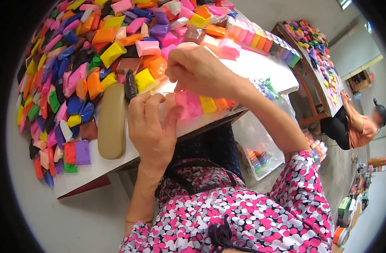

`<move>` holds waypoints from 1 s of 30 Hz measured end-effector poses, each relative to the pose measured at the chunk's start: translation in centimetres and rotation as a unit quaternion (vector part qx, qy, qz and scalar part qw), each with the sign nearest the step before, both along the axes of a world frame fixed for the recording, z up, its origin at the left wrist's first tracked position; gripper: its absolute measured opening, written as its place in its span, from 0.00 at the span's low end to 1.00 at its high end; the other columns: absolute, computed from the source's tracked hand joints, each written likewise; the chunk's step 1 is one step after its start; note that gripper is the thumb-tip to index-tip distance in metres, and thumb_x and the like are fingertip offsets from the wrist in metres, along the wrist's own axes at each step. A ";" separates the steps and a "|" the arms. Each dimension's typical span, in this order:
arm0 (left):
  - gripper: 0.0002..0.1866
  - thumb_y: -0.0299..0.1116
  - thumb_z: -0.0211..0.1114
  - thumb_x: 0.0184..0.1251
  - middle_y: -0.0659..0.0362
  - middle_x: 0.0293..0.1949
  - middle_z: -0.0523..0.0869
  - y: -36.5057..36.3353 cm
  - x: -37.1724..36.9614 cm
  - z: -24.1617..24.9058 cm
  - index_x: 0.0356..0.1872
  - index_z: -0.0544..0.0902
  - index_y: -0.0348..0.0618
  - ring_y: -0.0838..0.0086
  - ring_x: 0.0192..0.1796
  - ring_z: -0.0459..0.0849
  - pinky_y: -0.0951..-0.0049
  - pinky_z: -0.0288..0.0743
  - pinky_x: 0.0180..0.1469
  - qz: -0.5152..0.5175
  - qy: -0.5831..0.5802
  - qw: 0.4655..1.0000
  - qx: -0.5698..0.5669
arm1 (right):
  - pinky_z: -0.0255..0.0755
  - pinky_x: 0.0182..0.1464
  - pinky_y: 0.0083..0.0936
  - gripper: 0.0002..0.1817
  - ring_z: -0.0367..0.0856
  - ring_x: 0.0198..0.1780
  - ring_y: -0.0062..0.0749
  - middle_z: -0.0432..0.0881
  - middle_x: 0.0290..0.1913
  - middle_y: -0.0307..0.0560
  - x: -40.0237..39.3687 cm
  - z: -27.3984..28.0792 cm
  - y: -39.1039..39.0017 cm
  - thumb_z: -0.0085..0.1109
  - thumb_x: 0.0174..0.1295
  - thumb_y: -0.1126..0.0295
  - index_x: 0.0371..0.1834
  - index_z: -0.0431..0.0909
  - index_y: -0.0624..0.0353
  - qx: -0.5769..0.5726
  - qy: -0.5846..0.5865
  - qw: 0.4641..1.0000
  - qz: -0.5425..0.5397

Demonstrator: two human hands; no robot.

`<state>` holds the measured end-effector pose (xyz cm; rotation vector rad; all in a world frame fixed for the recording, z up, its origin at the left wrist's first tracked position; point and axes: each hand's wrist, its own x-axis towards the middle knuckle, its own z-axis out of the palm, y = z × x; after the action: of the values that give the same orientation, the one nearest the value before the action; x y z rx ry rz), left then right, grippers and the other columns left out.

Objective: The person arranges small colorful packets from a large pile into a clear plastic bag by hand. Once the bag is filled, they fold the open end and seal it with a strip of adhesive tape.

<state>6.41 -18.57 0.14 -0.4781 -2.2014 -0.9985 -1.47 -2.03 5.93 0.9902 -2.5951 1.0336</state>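
My left hand (153,126) rests at the table's front edge with its fingers bent over the left end of a row of wrapped packets, by a pink packet (193,104) and a yellow packet (207,104). Just above the row is my right hand (190,65), its fingers curled in; whatever may be in them is hidden. A black packet (131,85) and a yellow packet (144,79) lie beside my left hand. To its left is a long tan case (112,122). An orange packet (157,67) touches the area by my right fingertips.
A large heap of coloured packets (77,78) covers the left of the white table (260,65). Another packet row (256,38) runs along the back. Below right stands a white basket (260,166). A person (361,126) sits at a second table (304,80).
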 end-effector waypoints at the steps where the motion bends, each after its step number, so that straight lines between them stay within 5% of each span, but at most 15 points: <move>1: 0.18 0.38 0.73 0.60 0.53 0.43 0.77 -0.2 0.0 0.1 0.46 0.79 0.42 0.55 0.45 0.78 0.59 0.71 0.47 -0.004 -0.007 1.000 -0.011 | 0.76 0.34 0.37 0.09 0.83 0.29 0.44 0.82 0.27 0.57 -0.5 0.6 0.0 0.56 0.60 0.72 0.31 0.76 0.69 -0.017 -0.091 0.996 -0.004; 6: 0.14 0.34 0.73 0.58 0.53 0.43 0.77 -0.7 0.1 0.0 0.42 0.81 0.41 0.57 0.46 0.78 0.59 0.71 0.48 0.011 0.004 0.999 -0.045 | 0.81 0.32 0.22 0.14 0.90 0.34 0.36 0.85 0.30 0.46 -3.5 0.8 0.7 0.52 0.72 0.67 0.30 0.74 0.66 -0.093 -0.386 0.918 0.028; 10: 0.16 0.33 0.72 0.57 0.52 0.48 0.80 0.8 0.6 0.5 0.46 0.83 0.40 0.57 0.50 0.78 0.56 0.72 0.53 0.058 0.124 0.979 -0.151 | 0.82 0.37 0.24 0.16 0.89 0.34 0.30 0.85 0.31 0.45 -2.2 1.3 0.8 0.53 0.73 0.63 0.35 0.77 0.66 -0.074 -0.312 0.947 -0.011; 13: 0.18 0.32 0.70 0.58 0.51 0.53 0.80 2.9 0.7 -0.3 0.50 0.83 0.39 0.58 0.55 0.78 0.56 0.71 0.57 -0.093 0.136 0.971 -0.176 | 0.81 0.38 0.26 0.17 0.86 0.36 0.27 0.84 0.31 0.44 -0.9 2.2 1.8 0.53 0.74 0.59 0.38 0.78 0.64 -0.003 -0.190 0.982 0.016; 20: 0.22 0.30 0.66 0.63 0.55 0.63 0.79 3.6 0.5 -1.1 0.59 0.82 0.43 0.60 0.60 0.76 0.56 0.64 0.67 -0.072 0.083 0.971 -0.213 | 0.75 0.42 0.35 0.11 0.81 0.42 0.40 0.78 0.37 0.48 4.4 1.3 7.4 0.64 0.60 0.63 0.34 0.79 0.60 0.110 0.164 0.980 -0.009; 24: 0.24 0.29 0.66 0.59 0.59 0.63 0.80 3.6 0.0 -1.5 0.59 0.82 0.44 0.63 0.56 0.76 0.61 0.66 0.62 -0.062 0.115 0.963 -0.234 | 0.75 0.42 0.36 0.07 0.80 0.43 0.43 0.75 0.36 0.48 4.6 -0.2 7.8 0.61 0.58 0.69 0.34 0.76 0.61 0.174 0.229 0.958 -0.011; 27: 0.24 0.28 0.65 0.59 0.60 0.63 0.80 3.2 -0.2 -1.7 0.60 0.82 0.44 0.63 0.56 0.76 0.60 0.65 0.62 -0.076 0.110 0.963 -0.234 | 0.75 0.40 0.37 0.08 0.80 0.41 0.45 0.77 0.34 0.49 4.6 0.7 7.0 0.61 0.58 0.69 0.33 0.76 0.62 0.153 0.201 0.961 -0.110; 30: 0.24 0.27 0.63 0.60 0.61 0.62 0.80 3.2 0.0 -1.5 0.60 0.82 0.44 0.64 0.56 0.76 0.60 0.64 0.63 -0.085 0.088 0.968 -0.218 | 0.75 0.38 0.38 0.09 0.81 0.38 0.47 0.78 0.33 0.51 4.5 3.5 6.6 0.61 0.58 0.68 0.33 0.75 0.63 0.181 0.158 0.968 -0.078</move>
<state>6.38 -15.39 -1.33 -0.9317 -2.2422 -0.5204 3.03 4.62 9.47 0.9141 -2.5816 0.3335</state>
